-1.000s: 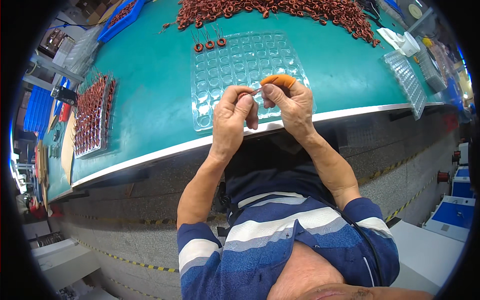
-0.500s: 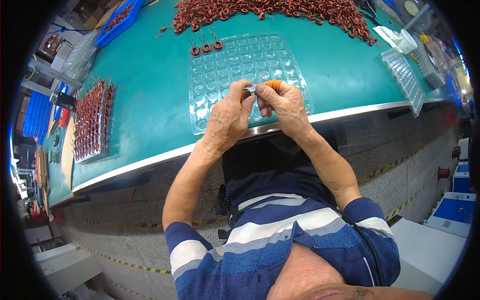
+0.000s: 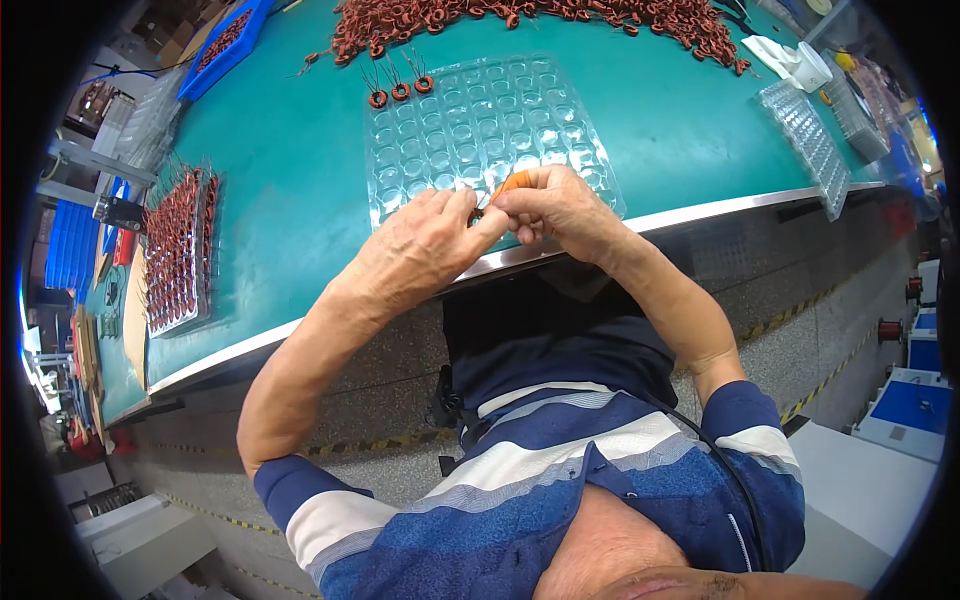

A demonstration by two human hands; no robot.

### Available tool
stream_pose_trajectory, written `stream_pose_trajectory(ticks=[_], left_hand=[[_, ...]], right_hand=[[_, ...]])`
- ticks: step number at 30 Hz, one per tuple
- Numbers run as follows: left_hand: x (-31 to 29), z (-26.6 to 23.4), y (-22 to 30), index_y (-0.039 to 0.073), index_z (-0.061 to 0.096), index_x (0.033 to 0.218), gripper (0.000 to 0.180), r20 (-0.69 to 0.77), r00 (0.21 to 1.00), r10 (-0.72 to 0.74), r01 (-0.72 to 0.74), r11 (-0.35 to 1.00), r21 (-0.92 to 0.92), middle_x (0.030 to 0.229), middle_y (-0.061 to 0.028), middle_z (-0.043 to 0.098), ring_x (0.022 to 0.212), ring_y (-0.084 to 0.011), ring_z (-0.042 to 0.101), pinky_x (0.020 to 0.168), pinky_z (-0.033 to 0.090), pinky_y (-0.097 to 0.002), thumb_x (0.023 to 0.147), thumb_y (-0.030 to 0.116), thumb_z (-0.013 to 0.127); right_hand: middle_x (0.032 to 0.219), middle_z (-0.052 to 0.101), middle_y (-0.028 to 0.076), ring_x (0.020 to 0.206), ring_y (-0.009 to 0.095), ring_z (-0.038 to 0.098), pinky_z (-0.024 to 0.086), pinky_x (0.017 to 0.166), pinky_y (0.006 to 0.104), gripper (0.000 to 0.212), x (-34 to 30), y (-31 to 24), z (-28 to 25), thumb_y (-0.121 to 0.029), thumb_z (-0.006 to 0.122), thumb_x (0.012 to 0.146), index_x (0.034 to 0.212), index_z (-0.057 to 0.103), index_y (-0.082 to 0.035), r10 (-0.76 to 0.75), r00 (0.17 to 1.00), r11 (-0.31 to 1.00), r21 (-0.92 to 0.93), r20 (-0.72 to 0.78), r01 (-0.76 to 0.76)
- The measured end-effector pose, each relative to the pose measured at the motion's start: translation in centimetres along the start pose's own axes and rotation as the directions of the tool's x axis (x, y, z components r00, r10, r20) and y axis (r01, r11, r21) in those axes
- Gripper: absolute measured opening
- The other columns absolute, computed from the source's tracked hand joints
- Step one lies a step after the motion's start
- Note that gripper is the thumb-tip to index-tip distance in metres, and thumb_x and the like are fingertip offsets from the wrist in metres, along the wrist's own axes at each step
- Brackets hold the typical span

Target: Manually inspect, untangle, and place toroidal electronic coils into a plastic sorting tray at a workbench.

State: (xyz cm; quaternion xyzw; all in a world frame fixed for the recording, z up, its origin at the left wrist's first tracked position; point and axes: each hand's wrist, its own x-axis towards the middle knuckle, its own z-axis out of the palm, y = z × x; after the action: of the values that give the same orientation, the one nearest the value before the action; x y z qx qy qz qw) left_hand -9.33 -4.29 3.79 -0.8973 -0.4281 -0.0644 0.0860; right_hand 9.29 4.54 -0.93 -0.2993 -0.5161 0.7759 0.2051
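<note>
Hands' grip (image 3: 495, 212) clamped on orange coil (image 3: 513, 182) over clear tray (image 3: 470, 125), loose coils (image 3: 520, 15) beyond.

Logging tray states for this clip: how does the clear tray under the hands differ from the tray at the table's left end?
The clear tray holds only three coils, along its far edge; the left tray is packed with them. The clear tray lies beneath the left hand and right hand; the left tray lies untouched. Both rest on the green table.

A teal surface (image 3: 300, 200) with a pale metal front edge; grey speckled floor (image 3: 800, 330) below, crossed by yellow-and-black striped tape (image 3: 800, 310); stacked blue crates (image 3: 70, 250) beyond the surface's left end.
</note>
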Motion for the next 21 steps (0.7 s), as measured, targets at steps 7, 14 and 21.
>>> stream_pose_trajectory(ticks=[7, 14, 21], left_hand=[[-0.3, 2.8, 0.3, 0.002, 0.050, 0.102, 0.030, -0.145, 0.908, -0.392, 0.284, 0.833, -0.475, 0.077, -0.0129, 0.060, 0.067, -0.0287, 0.063, 0.059, 0.050, -0.0401, 0.087, 0.022, 0.067], [0.9, 5.2, 2.6, 0.000, 0.042, 0.112, 0.027, -0.082, 0.721, -0.688, -0.240, -0.136, -0.961, 0.077, -0.0093, 0.056, 0.064, -0.0170, 0.061, 0.060, 0.051, -0.0279, 0.098, 0.019, 0.054], [1.0, 6.0, 2.4, -0.003, 0.039, 0.122, 0.031, 0.006, 0.703, -0.711, -0.164, -0.170, -0.972, 0.078, -0.0076, 0.054, 0.068, -0.0152, 0.057, 0.062, 0.048, -0.0264, 0.100, 0.018, 0.046]], right_hand=[[0.064, 0.057, 0.002, 0.052, 0.007, 0.050, 0.040, 0.048, 0.0211, 0.018, 0.2, -0.1, 0.1, -0.017, 0.066, 0.083, 0.082, 0.065, 0.001, -0.065, 0.995, 0.997, -0.044, -0.074, 0.062], [0.062, 0.051, 0.000, 0.050, 0.007, 0.042, 0.034, 0.046, 0.0218, 0.020, 0.5, -1.4, 0.5, -0.019, 0.068, 0.084, 0.084, 0.066, 0.001, -0.144, 0.988, 0.979, 0.139, -0.055, 0.151], [0.067, 0.060, 0.001, 0.056, 0.006, 0.052, 0.043, 0.050, 0.0207, 0.030, 1.0, -1.0, 0.6, -0.027, 0.069, 0.088, 0.090, 0.067, 0.003, -0.296, 0.948, 0.944, -0.182, -0.112, 0.274]])
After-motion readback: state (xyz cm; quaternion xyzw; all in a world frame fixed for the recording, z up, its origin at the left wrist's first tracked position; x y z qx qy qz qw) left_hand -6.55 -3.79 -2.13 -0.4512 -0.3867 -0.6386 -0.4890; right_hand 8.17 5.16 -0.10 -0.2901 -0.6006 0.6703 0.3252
